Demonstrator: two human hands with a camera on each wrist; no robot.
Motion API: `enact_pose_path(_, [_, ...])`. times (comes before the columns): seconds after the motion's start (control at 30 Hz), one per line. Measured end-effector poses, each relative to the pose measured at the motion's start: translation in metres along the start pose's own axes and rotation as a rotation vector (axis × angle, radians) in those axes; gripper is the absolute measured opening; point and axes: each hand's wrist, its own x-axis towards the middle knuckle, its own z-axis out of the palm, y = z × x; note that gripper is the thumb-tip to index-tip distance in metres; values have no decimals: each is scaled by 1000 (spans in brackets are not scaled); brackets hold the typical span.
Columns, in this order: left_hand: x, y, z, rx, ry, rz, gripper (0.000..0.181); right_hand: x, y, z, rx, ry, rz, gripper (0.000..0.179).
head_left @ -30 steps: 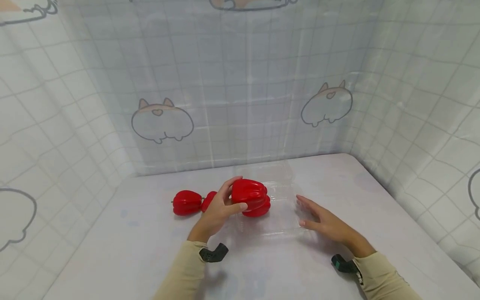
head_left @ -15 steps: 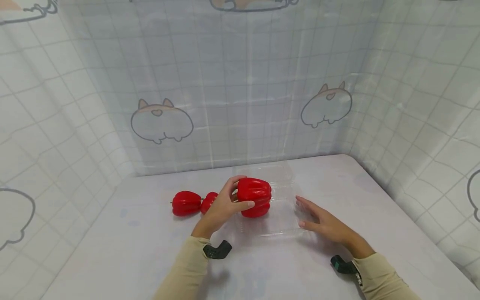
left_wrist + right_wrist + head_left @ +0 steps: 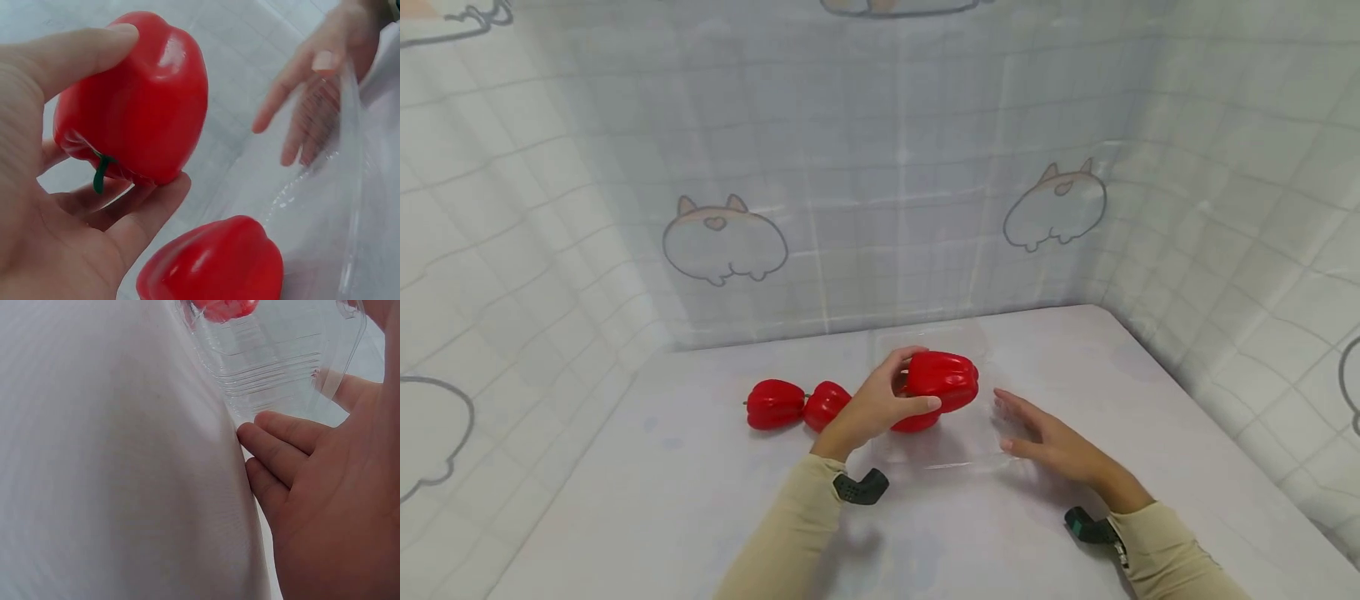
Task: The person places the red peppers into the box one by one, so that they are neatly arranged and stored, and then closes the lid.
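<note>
The person's left grip point(image 3: 883, 404) held one red bell pepper point(image 3: 946, 379) over a clear plastic clamshell point(image 3: 962, 437).
It was clasped above a second pepper point(image 3: 916, 423) inside; the right grip point(image 3: 1060, 450), loosely extended and unclenched, was by the clamshell's right wall. A third pepper point(image 3: 825, 405) and fourth pepper point(image 3: 775, 406) lay leftward on the desk point(image 3: 662, 500).

I see two peppers point(image 3: 775, 405) on the table point(image 3: 647, 492), left of the container point(image 3: 962, 442). Third pepper point(image 3: 915, 423) sits inside, toward the left. Left hand point(image 3: 876, 406) holds fourth pepper point(image 3: 945, 381) above the container; right hand point(image 3: 1054, 446) at its right side. Backdrop point(image 3: 872, 208) behind table.
</note>
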Motion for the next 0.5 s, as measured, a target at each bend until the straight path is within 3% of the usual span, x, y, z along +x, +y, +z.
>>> enact_pose_path(0.17, [1, 3, 6, 76, -17, -11, 77, 2, 0, 1, -14, 5, -3, 78])
enact_pose_path(0.5, [5, 7, 15, 97, -14, 8, 73, 1, -2, 0, -6, 7, 27, 79])
